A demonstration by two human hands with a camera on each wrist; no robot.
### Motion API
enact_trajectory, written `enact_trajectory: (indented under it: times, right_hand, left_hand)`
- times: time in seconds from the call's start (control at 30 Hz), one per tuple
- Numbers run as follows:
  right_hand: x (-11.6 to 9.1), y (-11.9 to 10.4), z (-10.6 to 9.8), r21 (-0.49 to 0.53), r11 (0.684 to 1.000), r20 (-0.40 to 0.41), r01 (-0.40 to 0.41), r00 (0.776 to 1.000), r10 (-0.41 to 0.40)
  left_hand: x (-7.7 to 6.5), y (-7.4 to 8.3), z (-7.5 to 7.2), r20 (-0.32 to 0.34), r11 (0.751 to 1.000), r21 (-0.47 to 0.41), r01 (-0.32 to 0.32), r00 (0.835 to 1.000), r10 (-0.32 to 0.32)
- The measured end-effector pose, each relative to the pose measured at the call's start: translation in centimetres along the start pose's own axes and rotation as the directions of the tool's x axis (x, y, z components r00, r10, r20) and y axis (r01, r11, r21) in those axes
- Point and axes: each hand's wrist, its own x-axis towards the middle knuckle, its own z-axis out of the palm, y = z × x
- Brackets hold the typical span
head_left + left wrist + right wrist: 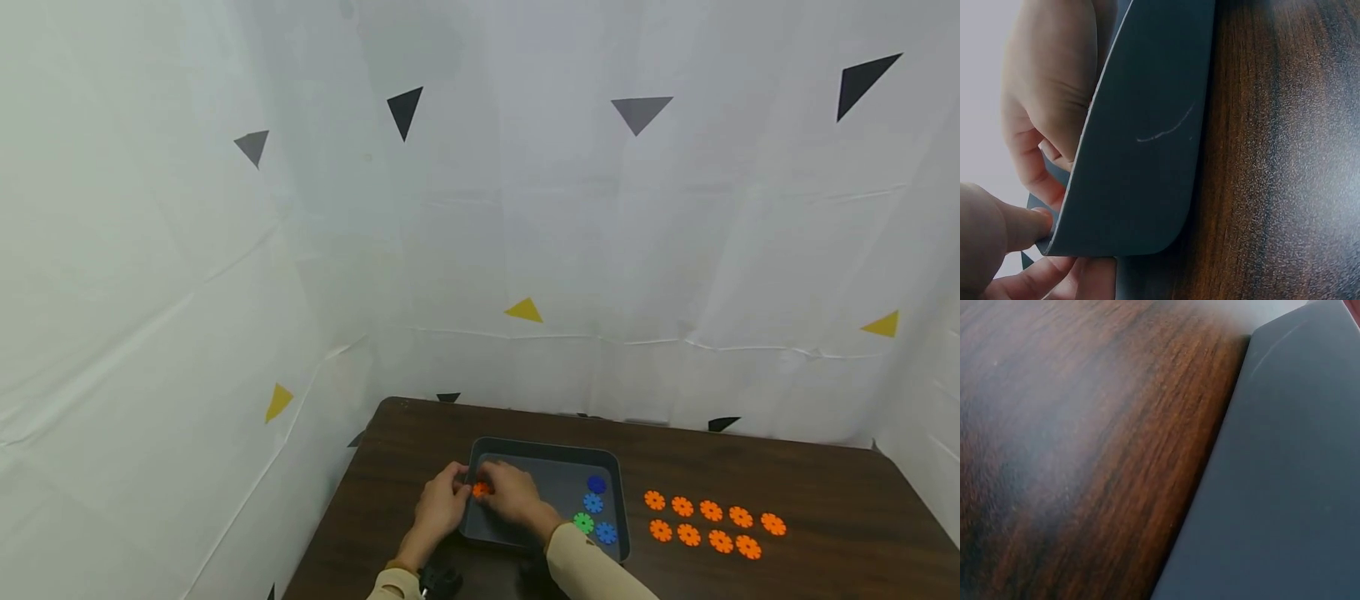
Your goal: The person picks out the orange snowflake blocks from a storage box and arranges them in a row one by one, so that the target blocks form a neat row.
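Observation:
A dark grey rectangular tray lies on the table. My left hand grips its left wall; in the left wrist view the thumb is over the rim and the other fingers are outside. Reaching over the tray, my right hand has its curled fingers and thumb around an orange notched disc by the left wall. Along the tray's right side lie a dark blue disc, two lighter blue discs and a green disc. The right wrist view shows only tray wall and tabletop.
To the right of the tray, several orange discs lie in two rows on the dark wooden table. A white sheet with printed triangles hangs behind and at the sides.

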Motion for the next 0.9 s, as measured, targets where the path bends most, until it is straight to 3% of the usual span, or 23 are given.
enact_trajectory:
  times: [0.3,0.43,0.67,0.9]
  right_hand:
    - [-0.2,-0.2,-0.5,0.08,0.996,-0.025,-0.028,0.999,0.03]
    - [-0.2,-0.2,-0.9,0.082,0.996,0.003,-0.024,1.0,0.024]
    - [-0.4,-0.2,-1.5,0.095,0.995,0.048,-0.025,0.999,0.021]
    - [-0.9,0.1,-2.0,0.108,0.994,0.031,-0.005,1.0,0.002]
  left_hand:
    - [0.1,0.7,0.0,-0.007,1.0,0.002,0.001,1.0,-0.001]
    - [0.2,0.9,-0.1,-0.008,1.0,-0.006,0.003,1.0,-0.003]
    - [0.2,0.7,0.1,-0.02,1.0,-0.001,0.002,1.0,-0.002]
    - [0.2,0.0,0.3,-0.031,1.0,0.02,0.014,0.999,-0.013]
